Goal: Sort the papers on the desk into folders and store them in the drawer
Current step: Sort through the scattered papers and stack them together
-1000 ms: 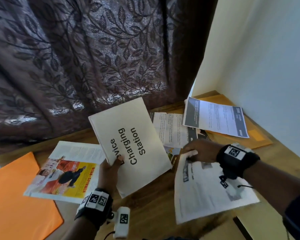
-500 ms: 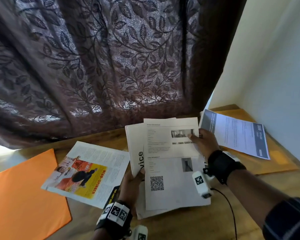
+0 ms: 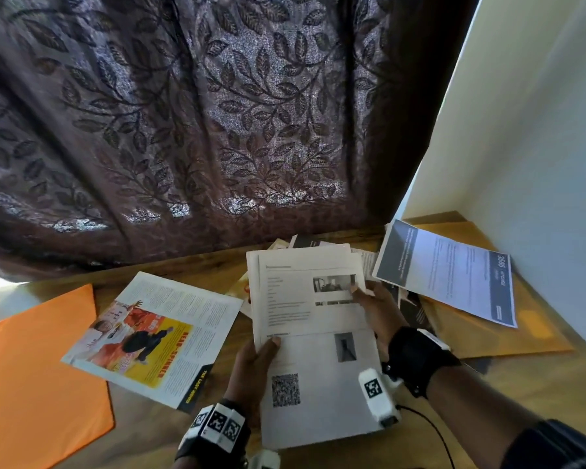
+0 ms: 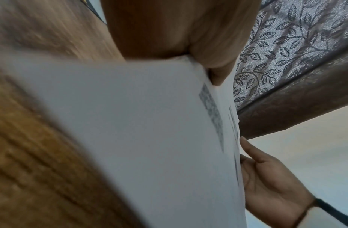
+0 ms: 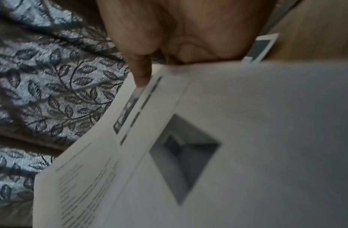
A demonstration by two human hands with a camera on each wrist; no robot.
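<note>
Brown leaf-patterned curtain (image 3: 190,123), pale wall (image 3: 535,130), wooden desk (image 3: 508,384)

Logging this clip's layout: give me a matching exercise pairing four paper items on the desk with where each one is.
Things:
1. orange folder
2. magazine
3. QR sheet
4. dark-banded sheet

Places:
A. held in both hands
B. far left of the desk
C. on the tan folder by the wall
D. flat, between B's item and the hands

Pairs: 1-B, 2-D, 3-A, 4-C

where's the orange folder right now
In the head view the orange folder lies flat at the desk's far left, beside the open magazine, left of both hands.
</note>
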